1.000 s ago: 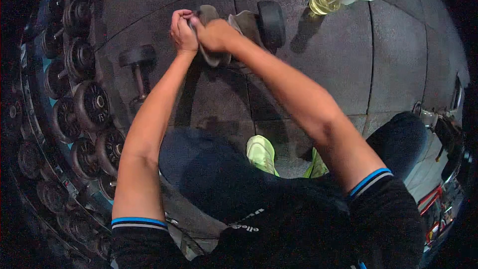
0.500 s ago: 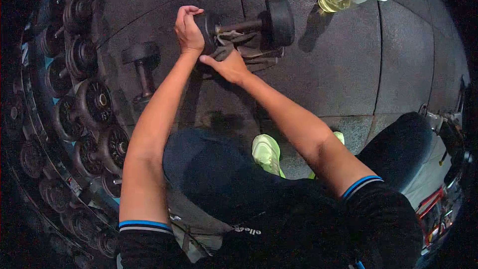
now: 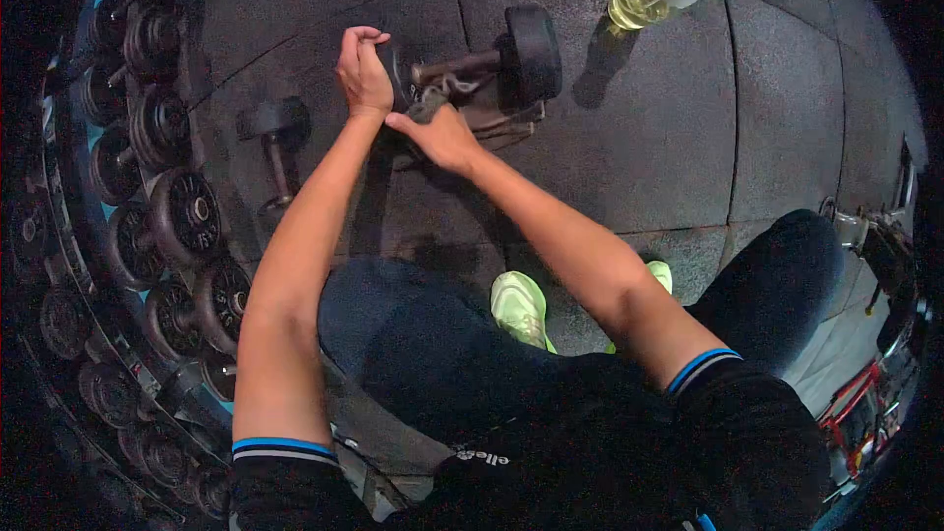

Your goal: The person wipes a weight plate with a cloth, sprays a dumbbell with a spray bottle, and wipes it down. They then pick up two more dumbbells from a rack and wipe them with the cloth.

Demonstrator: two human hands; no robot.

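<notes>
A dark dumbbell (image 3: 532, 51) with a worn metal handle lies on the black rubber floor in front of me. My left hand (image 3: 364, 74) is closed around the outer side of its left head, fingers bent over the end. My right hand (image 3: 444, 138) grips a grey-brown cloth (image 3: 430, 104) and presses it against the same head, near the inner face. Part of the cloth trails to the right beneath the handle. My right fingertips are hidden by the cloth. A second dumbbell (image 3: 279, 152) lies to the left, apart from both hands.
A bottle (image 3: 641, 2) of yellow liquid with a white top stands beyond the dumbbell to the right. Along the left runs a rack with several dumbbells (image 3: 185, 211). My pale green shoes (image 3: 519, 309) are below my arms. Metal equipment (image 3: 855, 228) is at the right edge.
The view has shifted slightly, so the bottle and dumbbell appear a little further left. My right hand and the cloth have moved slightly along the left head; my left hand keeps its hold.
</notes>
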